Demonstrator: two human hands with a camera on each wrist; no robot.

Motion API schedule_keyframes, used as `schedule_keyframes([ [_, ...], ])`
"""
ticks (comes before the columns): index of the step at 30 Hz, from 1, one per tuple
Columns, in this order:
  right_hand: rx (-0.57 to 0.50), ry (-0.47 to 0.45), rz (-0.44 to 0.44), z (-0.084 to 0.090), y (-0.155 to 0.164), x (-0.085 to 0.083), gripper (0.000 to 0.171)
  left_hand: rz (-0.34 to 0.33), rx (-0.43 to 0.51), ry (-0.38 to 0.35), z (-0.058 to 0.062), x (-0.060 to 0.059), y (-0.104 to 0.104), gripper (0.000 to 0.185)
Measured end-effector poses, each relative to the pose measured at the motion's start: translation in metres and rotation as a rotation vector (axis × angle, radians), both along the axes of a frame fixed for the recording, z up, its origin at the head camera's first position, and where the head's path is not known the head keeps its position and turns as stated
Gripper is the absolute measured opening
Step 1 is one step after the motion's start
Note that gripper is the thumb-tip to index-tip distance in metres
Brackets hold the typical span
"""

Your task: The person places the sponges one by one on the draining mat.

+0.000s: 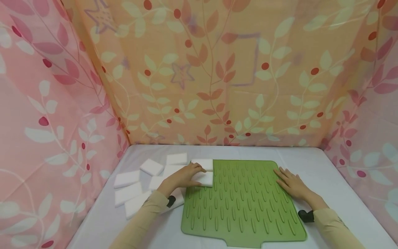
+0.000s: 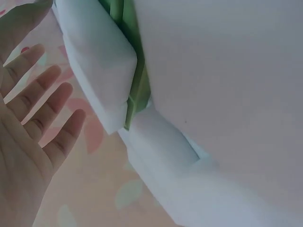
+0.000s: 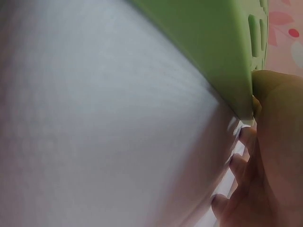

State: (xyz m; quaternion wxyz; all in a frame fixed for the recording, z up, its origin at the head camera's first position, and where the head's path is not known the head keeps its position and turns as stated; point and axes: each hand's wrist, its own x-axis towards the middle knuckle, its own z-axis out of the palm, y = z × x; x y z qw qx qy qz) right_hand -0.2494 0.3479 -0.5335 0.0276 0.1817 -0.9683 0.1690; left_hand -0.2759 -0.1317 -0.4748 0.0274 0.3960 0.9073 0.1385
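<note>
A green ribbed mat (image 1: 245, 204) lies flat on the white table. Two white sponge blocks sit on its far left corner, one (image 1: 202, 164) behind the other (image 1: 205, 180). My left hand (image 1: 186, 176) rests with straight fingers on the nearer block; in the left wrist view the left hand (image 2: 28, 123) is spread flat beside a white block (image 2: 99, 61) and the mat's edge (image 2: 137, 90). My right hand (image 1: 290, 182) lies flat on the mat's right edge. Seen from the right wrist, its fingers (image 3: 241, 165) lie on the table under the mat's rim (image 3: 203, 38).
Several more white sponge blocks (image 1: 127, 193) lie scattered on the table (image 1: 335, 180) left of the mat. Leaf-patterned cloth walls (image 1: 217, 76) close in the back and both sides. Bare white cloth lies right of the mat.
</note>
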Motion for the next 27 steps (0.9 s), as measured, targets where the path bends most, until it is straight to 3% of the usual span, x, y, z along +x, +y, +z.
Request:
schedule_keyframes([
  [12,-0.005,0.002,0.002,0.0,0.0,0.001,0.052,0.083,-0.002,-0.05,0.009,0.003,-0.02,0.053],
  [27,-0.013,-0.003,-0.002,0.001,0.0,0.001,0.052,0.115,0.055,-0.04,0.015,-0.021,-0.054,0.049],
])
